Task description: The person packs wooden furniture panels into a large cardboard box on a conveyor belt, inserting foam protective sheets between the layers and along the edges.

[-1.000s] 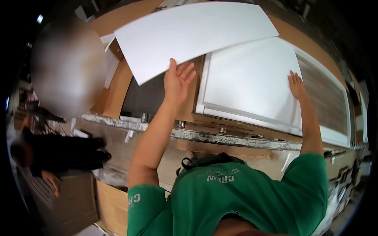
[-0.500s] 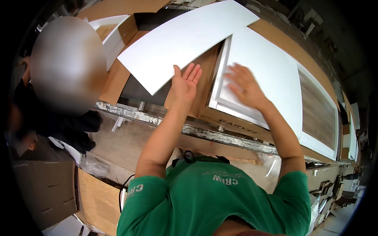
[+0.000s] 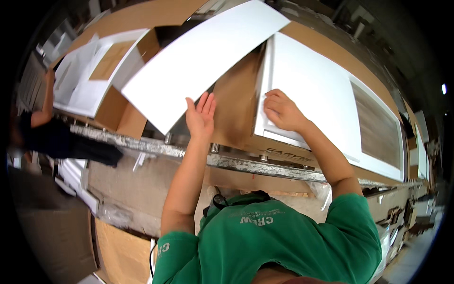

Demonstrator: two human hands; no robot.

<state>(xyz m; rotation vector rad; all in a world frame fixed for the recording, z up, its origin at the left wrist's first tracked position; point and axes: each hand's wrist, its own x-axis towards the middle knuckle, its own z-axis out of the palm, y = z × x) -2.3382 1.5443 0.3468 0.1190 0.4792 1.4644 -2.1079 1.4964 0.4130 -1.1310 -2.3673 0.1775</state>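
Note:
A long white panel (image 3: 203,61) lies slanted across a dark gap and the cardboard beside it. My left hand (image 3: 201,120) is palm up beneath its near edge, fingers stretched out and holding nothing; whether the fingertips touch the panel I cannot tell. To the right, a white cabinet (image 3: 312,90) with a raised rim sits in an open cardboard box (image 3: 283,151). On its near left corner rests my right hand (image 3: 283,112), fingers curled in. Anything inside those fingers is hidden.
The boxes sit on a worn metal-edged roller conveyor (image 3: 236,165). Another white cabinet (image 3: 113,75) in cardboard stands at the left, where a person in dark clothes (image 3: 61,139) reaches toward it. Plastic wrap (image 3: 116,215) and white offcuts lie on the floor behind.
My right hand has gone from flat and moving to curled at the cabinet's rim. The slanted panel has shifted left. The person at the left has moved back, uncovering the other cabinet.

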